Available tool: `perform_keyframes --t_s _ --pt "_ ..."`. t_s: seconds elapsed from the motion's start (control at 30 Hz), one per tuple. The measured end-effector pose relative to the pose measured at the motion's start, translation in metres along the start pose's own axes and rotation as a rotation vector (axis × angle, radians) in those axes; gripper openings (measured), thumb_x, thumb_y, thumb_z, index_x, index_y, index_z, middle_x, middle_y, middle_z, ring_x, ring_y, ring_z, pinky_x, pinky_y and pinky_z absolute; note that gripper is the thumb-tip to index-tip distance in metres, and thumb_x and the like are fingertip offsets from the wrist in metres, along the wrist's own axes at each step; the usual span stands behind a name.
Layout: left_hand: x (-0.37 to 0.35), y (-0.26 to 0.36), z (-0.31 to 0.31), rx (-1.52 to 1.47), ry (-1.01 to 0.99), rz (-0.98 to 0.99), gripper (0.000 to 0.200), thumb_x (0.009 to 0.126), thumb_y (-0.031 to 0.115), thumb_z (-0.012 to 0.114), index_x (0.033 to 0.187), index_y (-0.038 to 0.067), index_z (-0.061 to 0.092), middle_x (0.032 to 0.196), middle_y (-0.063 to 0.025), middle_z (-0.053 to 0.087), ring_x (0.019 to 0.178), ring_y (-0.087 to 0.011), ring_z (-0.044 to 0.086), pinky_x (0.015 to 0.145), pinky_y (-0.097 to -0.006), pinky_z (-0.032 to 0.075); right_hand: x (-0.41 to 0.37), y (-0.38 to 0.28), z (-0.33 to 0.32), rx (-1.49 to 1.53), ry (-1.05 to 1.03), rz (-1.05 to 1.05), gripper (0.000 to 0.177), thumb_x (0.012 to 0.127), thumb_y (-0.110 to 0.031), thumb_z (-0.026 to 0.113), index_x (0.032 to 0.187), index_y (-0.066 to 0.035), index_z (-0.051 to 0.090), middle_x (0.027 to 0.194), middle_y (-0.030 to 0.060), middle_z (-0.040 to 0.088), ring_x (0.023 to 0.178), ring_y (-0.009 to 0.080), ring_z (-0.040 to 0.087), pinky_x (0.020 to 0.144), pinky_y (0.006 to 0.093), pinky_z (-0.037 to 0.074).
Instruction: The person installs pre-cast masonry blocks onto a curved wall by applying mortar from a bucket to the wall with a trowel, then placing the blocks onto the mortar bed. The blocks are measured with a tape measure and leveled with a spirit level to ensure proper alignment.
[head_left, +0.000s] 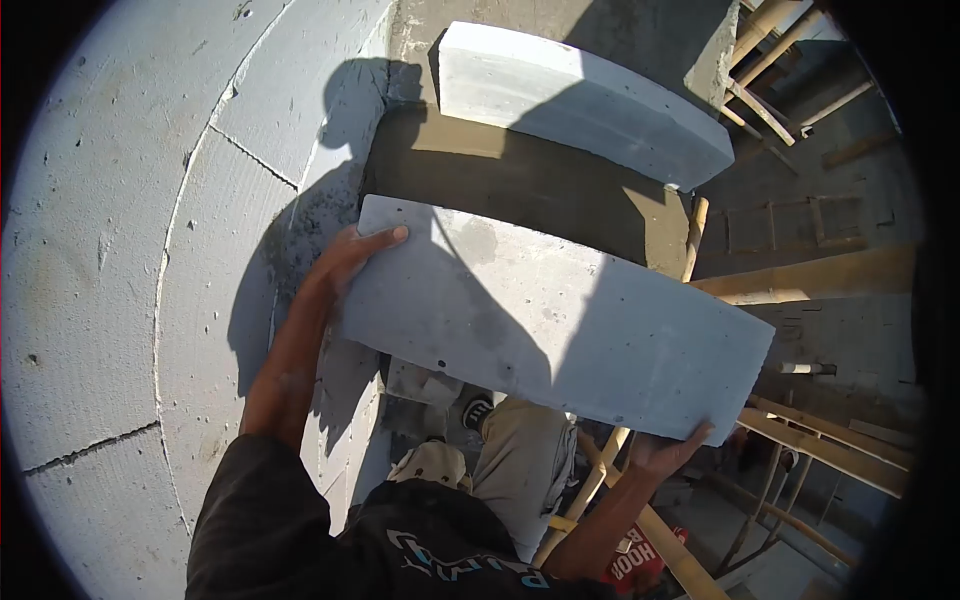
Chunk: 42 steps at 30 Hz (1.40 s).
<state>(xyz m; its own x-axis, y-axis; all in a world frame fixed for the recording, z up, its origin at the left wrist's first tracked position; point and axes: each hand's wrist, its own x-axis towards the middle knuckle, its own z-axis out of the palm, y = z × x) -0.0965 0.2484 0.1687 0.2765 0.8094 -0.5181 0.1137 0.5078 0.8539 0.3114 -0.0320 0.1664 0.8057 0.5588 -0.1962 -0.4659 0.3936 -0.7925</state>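
Note:
A long pale-grey concrete block [560, 310] is held in front of my body, its broad face toward me. My left hand [358, 255] grips its left end, with the thumb over the upper face. At the lower right corner, my right hand [668, 455] is closed round the edge, its fingers partly hidden beneath. Just beyond the block lies a bed of grey mortar [470, 165] on a ledge, partly in shadow. A second pale block [580, 100] stands on edge along the far side of that mortar.
A tall wall of pale blocks [110, 250] rises close on my left. Bamboo scaffolding [800, 285] and a drop are on the right. Below my right arm, a person in red [645, 560] is partly visible. My feet are below the block, near a broken block piece [420, 383].

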Motion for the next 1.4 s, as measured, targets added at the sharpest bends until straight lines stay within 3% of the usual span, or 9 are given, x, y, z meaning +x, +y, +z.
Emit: perform_keyframes --t_s 0.23,0.4,0.5,0.73,0.87,0.93,1.0,1.2,1.4 --pt "0.096 0.046 0.004 0.138 0.033 -0.049 0.076 0.075 0.050 0.080 0.123 -0.005 0.059 0.108 -0.0189 0.068 0.093 -0.0281 0.069 0.080 -0.0402 0.057 0.092 0.062 0.038 0.076 -0.021 0.152 0.082 0.085 -0.056 0.068 0.147 -0.013 0.036 0.145 0.0096 0.041 0.134 0.0314 0.039 0.109 0.0541 0.034" --pt "0.148 0.072 0.004 0.368 0.194 -0.189 0.087 0.072 0.056 0.079 0.127 -0.008 0.056 0.113 -0.0228 0.066 0.099 -0.0326 0.069 0.085 -0.0428 0.056 0.138 0.099 0.050 0.105 0.009 0.262 0.085 0.081 -0.057 0.070 0.147 -0.015 0.036 0.145 0.0134 0.038 0.134 0.0349 0.037 0.104 0.0613 0.037" --pt "0.175 0.079 0.002 0.422 0.207 -0.201 0.092 0.070 0.058 0.078 0.130 -0.007 0.054 0.115 -0.0237 0.065 0.102 -0.0338 0.068 0.088 -0.0448 0.055 0.160 0.116 0.059 0.011 0.063 0.249 0.093 0.077 -0.061 0.071 0.149 -0.017 0.032 0.149 0.0173 0.026 0.137 0.0404 0.029 0.103 0.0695 0.034" --pt "0.212 0.093 0.000 0.436 0.225 -0.203 0.092 0.072 0.054 0.080 0.136 -0.005 0.051 0.127 -0.0222 0.060 0.114 -0.0336 0.062 0.098 -0.0448 0.049 0.191 0.132 0.092 -0.016 0.090 0.332 0.091 0.078 -0.063 0.069 0.148 -0.017 0.033 0.148 0.0192 0.025 0.137 0.0427 0.027 0.102 0.0685 0.036" --pt "0.229 0.088 -0.007 0.401 0.270 -0.207 0.085 0.075 0.052 0.079 0.133 -0.004 0.053 0.120 -0.0206 0.064 0.106 -0.0322 0.065 0.093 -0.0437 0.052 0.210 0.142 0.086 0.014 0.111 0.390 0.090 0.079 -0.064 0.068 0.148 -0.019 0.031 0.149 0.0206 0.023 0.137 0.0436 0.028 0.101 0.0671 0.039" --pt "0.238 0.079 -0.007 0.308 0.165 -0.137 0.078 0.078 0.051 0.077 0.129 -0.004 0.055 0.111 -0.0180 0.067 0.095 -0.0302 0.069 0.085 -0.0418 0.056 0.217 0.142 0.088 0.044 0.115 0.401 0.086 0.080 -0.060 0.069 0.148 -0.024 0.030 0.147 0.0210 0.023 0.134 0.0426 0.030 0.098 0.0654 0.043" --pt "0.235 0.087 0.004 0.275 0.120 -0.151 0.075 0.081 0.051 0.075 0.129 -0.003 0.055 0.111 -0.0167 0.067 0.096 -0.0277 0.068 0.084 -0.0427 0.056 0.228 0.149 0.082 0.065 0.107 0.374 0.086 0.082 -0.056 0.069 0.149 -0.023 0.027 0.147 0.0198 0.024 0.134 0.0393 0.032 0.098 0.0651 0.042" --pt "0.241 0.085 0.010 0.355 0.236 -0.194 0.093 0.079 0.055 0.075 0.141 -0.005 0.042 0.128 -0.0199 0.058 0.110 -0.0298 0.062 0.096 -0.0423 0.050 0.240 0.141 0.100 0.003 0.099 0.403 0.085 0.085 -0.057 0.065 0.150 -0.019 0.025 0.144 0.0145 0.031 0.133 0.0370 0.034 0.098 0.0603 0.042" --pt "0.252 0.077 0.009 0.488 0.349 -0.190 0.098 0.079 0.059 0.073 0.143 -0.008 0.038 0.130 -0.0220 0.056 0.111 -0.0312 0.060 0.098 -0.0417 0.048 0.251 0.139 0.102 0.042 0.152 0.449 0.089 0.079 -0.057 0.075 0.146 -0.014 0.033 0.140 0.0151 0.039 0.127 0.0372 0.042 0.098 0.0597 0.044"
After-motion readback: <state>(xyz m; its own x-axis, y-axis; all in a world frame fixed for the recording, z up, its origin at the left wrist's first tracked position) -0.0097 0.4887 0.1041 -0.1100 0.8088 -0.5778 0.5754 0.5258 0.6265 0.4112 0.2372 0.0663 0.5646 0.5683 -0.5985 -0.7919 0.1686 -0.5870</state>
